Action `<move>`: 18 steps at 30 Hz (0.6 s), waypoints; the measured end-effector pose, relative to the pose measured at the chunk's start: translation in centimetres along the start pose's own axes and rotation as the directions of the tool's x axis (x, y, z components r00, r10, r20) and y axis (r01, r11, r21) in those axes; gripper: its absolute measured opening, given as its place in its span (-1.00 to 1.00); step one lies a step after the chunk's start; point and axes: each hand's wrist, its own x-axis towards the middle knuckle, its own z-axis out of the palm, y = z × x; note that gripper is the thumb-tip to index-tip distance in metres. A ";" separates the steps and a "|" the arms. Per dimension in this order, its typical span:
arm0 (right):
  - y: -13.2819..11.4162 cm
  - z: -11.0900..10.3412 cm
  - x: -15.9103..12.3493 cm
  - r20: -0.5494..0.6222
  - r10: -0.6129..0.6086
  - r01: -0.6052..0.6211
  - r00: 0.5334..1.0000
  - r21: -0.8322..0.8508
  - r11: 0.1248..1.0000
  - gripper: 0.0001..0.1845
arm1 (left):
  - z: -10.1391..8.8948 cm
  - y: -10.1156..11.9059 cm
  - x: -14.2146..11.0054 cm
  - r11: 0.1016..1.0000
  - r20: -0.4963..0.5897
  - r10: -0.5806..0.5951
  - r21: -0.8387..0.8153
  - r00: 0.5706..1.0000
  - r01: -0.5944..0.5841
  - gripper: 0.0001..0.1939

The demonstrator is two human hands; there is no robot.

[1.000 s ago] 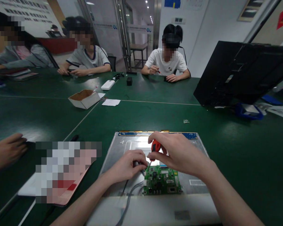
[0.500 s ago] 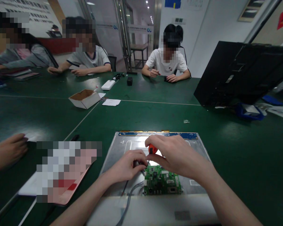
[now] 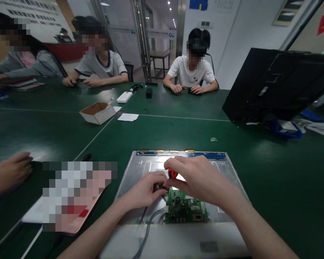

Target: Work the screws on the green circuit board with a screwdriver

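A metal-backed display panel (image 3: 129, 180) lies on the table in front of me, with a green circuit board (image 3: 186, 210) on it. My right hand (image 3: 197, 176) grips the red and black handle of a screwdriver (image 3: 172, 173) above the board's upper left corner. Its tip is hidden behind my fingers. Close beside it, my left hand (image 3: 148, 189) is closed at that same corner, thumb and fingers pinched together; what they hold is hidden. Grey cables (image 3: 148, 226) run from the board's left side toward the panel's near edge.
A blurred pink and white item (image 3: 94, 201) lies left of the panel, near another person's hand (image 3: 13, 172). An open cardboard box (image 3: 98, 114) sits farther off. A large black monitor (image 3: 275, 86) stands back right. Several people sit across the green table (image 3: 178, 133).
My right hand and the screwdriver have shifted slightly left and down. My left hand stays in place. Across the table, one person's hand has lowered to the tabletop.
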 end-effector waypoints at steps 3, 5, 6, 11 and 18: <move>-0.1 -0.1 -0.2 0.010 -0.010 0.011 1.000 -0.018 1.000 -0.82 | 0.1 0.0 0.0 1.000 -0.001 0.011 0.008 1.000 -0.011 -0.88; -0.2 -0.2 -0.3 0.024 -0.008 0.008 1.000 -0.015 1.000 -0.79 | 0.1 0.1 0.0 1.000 0.000 0.024 0.005 1.000 -0.024 -0.88; -0.2 -0.3 -0.3 0.033 -0.006 0.007 0.999 -0.017 1.000 -0.78 | 0.1 0.0 0.0 1.000 0.002 0.028 0.008 1.000 -0.028 -0.87; -0.5 -0.4 -0.4 0.040 -0.002 0.003 0.999 -0.037 0.999 -0.84 | 0.2 -0.4 -0.1 1.000 0.027 0.006 0.025 1.000 -0.007 -0.89; -0.8 -0.6 -0.4 0.040 -0.013 0.013 0.999 0.008 1.000 -0.83 | 0.3 -0.3 -0.1 1.000 0.017 -0.010 -0.012 1.000 0.010 -0.95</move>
